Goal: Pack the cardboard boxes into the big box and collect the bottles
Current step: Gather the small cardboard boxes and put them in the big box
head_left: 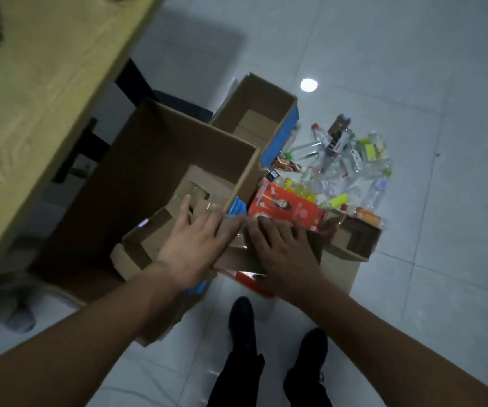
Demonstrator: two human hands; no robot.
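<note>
A big open cardboard box (137,160) stands on the floor under the desk edge, with smaller cardboard boxes (204,177) inside it. My left hand (196,245) and my right hand (281,248) lie side by side with straight fingers on a flattened brown cardboard box (237,259) at the big box's near right corner. A red printed box (286,210) lies just beyond my right hand. A pile of plastic bottles (342,168) lies on the floor to the right.
A second open cardboard box (266,113) with a blue side stands behind the big one. A small open carton (357,239) sits right of my hands. A wooden desk (40,83) fills the upper left. My dark shoes (242,318) stand on the white tiles below.
</note>
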